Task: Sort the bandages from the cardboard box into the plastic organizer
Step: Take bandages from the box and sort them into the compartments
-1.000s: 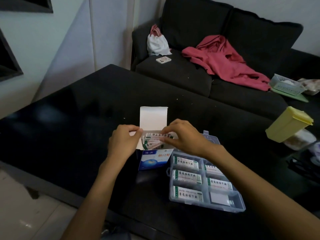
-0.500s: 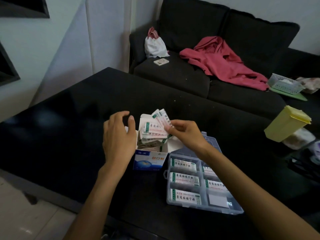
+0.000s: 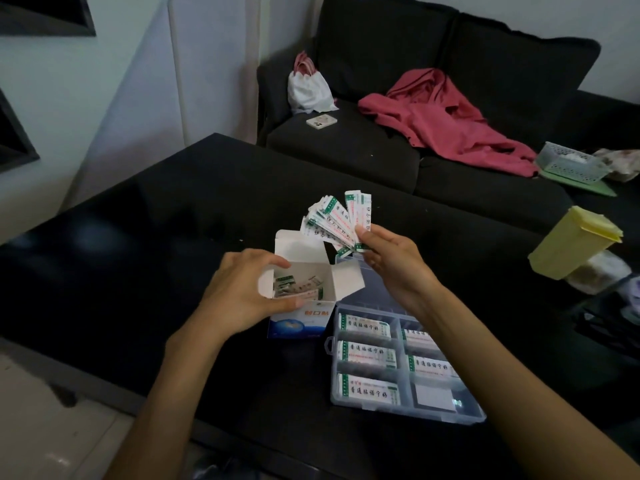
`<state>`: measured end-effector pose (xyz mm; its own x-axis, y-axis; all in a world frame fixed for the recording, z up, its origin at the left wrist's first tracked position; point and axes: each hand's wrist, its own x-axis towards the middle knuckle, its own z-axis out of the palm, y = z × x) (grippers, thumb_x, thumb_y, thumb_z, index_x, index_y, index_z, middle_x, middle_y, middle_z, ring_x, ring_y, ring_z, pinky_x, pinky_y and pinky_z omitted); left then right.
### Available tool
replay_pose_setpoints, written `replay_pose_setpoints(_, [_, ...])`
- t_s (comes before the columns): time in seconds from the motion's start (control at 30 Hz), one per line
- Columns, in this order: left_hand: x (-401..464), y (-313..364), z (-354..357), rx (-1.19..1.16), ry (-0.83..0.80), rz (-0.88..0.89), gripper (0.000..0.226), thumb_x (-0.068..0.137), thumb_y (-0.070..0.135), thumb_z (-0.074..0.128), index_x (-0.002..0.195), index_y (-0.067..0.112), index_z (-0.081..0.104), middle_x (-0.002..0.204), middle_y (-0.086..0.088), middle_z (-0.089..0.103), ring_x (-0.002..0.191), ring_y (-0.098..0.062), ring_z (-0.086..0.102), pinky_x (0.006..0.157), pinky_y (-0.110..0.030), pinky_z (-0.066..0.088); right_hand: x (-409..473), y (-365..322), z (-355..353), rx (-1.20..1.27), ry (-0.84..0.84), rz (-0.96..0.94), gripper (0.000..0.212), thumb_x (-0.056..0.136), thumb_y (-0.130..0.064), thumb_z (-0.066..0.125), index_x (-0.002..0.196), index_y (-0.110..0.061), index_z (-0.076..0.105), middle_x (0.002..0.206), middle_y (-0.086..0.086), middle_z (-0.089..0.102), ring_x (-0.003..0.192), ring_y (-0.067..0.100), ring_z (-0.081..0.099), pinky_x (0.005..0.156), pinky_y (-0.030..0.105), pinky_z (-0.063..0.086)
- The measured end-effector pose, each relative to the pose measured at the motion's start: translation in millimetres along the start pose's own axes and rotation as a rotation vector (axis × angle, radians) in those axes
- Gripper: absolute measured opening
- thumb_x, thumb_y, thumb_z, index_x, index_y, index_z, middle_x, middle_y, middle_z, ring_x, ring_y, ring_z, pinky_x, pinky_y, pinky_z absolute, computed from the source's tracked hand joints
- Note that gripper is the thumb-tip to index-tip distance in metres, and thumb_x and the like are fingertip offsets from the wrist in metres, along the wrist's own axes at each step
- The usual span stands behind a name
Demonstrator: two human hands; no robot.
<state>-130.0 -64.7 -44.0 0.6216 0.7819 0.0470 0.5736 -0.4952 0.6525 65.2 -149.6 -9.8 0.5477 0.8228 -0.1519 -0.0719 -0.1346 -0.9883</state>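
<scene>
Left hand [image 3: 242, 289] grips open cardboard box [image 3: 304, 303] on black table [image 3: 138, 220], fingers curled round its left side; few bandages remain inside. Right hand [image 3: 391, 258], above box, pinches fanned bandages [image 3: 339, 220]. Plastic organizer [image 3: 401, 372] near right, 5 compartments filled.

The open white-and-blue cardboard box [image 3: 301, 306] stands on the black glossy table [image 3: 138, 237], touching the clear plastic compartment organizer [image 3: 401, 372] to its right. Wrapped bandages lie in both — a fanned bunch of white paper-wrapped bandages [image 3: 341, 220] is up above the box, behind the organizer. Behind the table sits the dark fabric sofa [image 3: 381, 157].
</scene>
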Motion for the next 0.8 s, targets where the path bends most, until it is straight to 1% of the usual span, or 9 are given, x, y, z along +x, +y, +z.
replay_pose_setpoints(0.13, [3.0,4.1,9.7,0.087,0.112,-0.013,0.062,0.068,0.056,0.073,0.122,0.034,0.054,0.138,0.009,0.043,0.129,-0.014,0.028,0.103,-0.037,0.03,-4.1,2.6,-1.5,0.0,0.056,-0.026,0.019,0.091,-0.024,0.059,0.105,-0.015,0.068,0.098,-0.001,0.072,0.093,0.009,0.064,0.08,0.021,0.048])
replay_pose_setpoints(0.2, [5.1,9.2,13.3,0.168,0.183,-0.018,0.079,0.068,0.059,0.072,0.135,0.031,0.042,0.149,0.005,0.028,0.135,-0.016,0.018,0.107,-0.038,0.024,-8.4,2.7,-4.3,-0.022,0.148,-0.071,0.019,0.092,-0.024,0.058,0.106,-0.017,0.068,0.1,-0.002,0.071,0.098,0.01,0.063,0.088,0.025,0.046])
replay_pose_setpoints(0.27, [2.5,23.3,17.4,0.155,0.293,0.038,0.093,0.066,0.062,0.072,0.143,0.03,0.03,0.151,0.004,0.016,0.135,-0.016,0.013,0.107,-0.036,0.024,-16.0,2.2,-11.1,0.003,0.198,-0.11,0.021,0.093,-0.024,0.057,0.11,-0.017,0.067,0.101,-0.002,0.071,0.095,0.007,0.065,0.078,0.018,0.049])
replay_pose_setpoints(0.37, [-8.2,54.4,29.6,-0.131,0.414,0.177,0.07,0.069,0.06,0.067,0.129,0.033,0.043,0.126,0.011,0.039,0.109,-0.002,0.036,0.085,-0.017,0.036,-33.3,3.8,-28.3,0.105,0.209,-0.102,0.022,0.093,-0.023,0.057,0.111,-0.015,0.066,0.096,-0.001,0.073,0.082,0.003,0.069,0.06,0.011,0.05])
replay_pose_setpoints(0.43, [-14.5,69.7,40.8,-0.371,0.297,0.163,0.047,0.074,0.059,0.062,0.114,0.036,0.051,0.102,0.018,0.052,0.089,0.001,0.049,0.07,-0.012,0.04,-42.2,9.5,-38.5,0.163,0.186,-0.068,0.023,0.093,-0.024,0.056,0.11,-0.014,0.067,0.099,0.002,0.073,0.09,0.009,0.069,0.071,0.02,0.053])
replay_pose_setpoints(0.5, [-17.7,87.3,57.2,-0.482,0.063,0.106,0.051,0.075,0.064,0.054,0.116,0.034,0.053,0.098,0.017,0.055,0.087,-0.001,0.054,0.07,-0.014,0.043,-54.6,17.3,-56.4,0.193,0.192,-0.063,0.023,0.092,-0.026,0.057,0.11,-0.014,0.067,0.103,0.004,0.072,0.101,0.017,0.066,0.086,0.031,0.05])
replay_pose_setpoints(0.63, [-17.9,109.2,84.9,-0.599,-0.261,-0.012,0.064,0.083,0.06,0.052,0.136,0.026,0.044,0.118,0.014,0.054,0.099,0.002,0.051,0.071,-0.014,0.038,-73.9,37.0,-76.2,0.2,0.198,-0.03,0.026,0.092,-0.027,0.055,0.112,-0.015,0.066,0.105,0.002,0.071,0.099,0.014,0.065,0.085,0.029,0.045])
replay_pose_setpoints(0.7, [-20.5,119.2,92.7,-0.702,-0.343,-0.023,0.052,0.087,0.057,0.05,0.133,0.033,0.047,0.119,0.019,0.055,0.108,0.002,0.051,0.076,-0.015,0.037,-80.5,46.2,-80.3,0.184,0.17,-0.008,0.028,0.091,-0.028,0.056,0.114,-0.017,0.066,0.107,0.002,0.071,0.103,0.015,0.064,0.088,0.029,0.044])
replay_pose_setpoints(0.8, [-27.8,132.0,103.1,-0.821,-0.377,-0.071,0.029,0.091,0.049,0.049,0.118,0.04,0.053,0.1,0.026,0.058,0.093,0.011,0.051,0.073,-0.012,0.037,-91.8,59.9,-86.7,0.12,0.144,0.015,0.025,0.09,-0.03,0.057,0.11,-0.02,0.068,0.106,0.0,0.071,0.1,0.013,0.064,0.087,0.029,0.043])
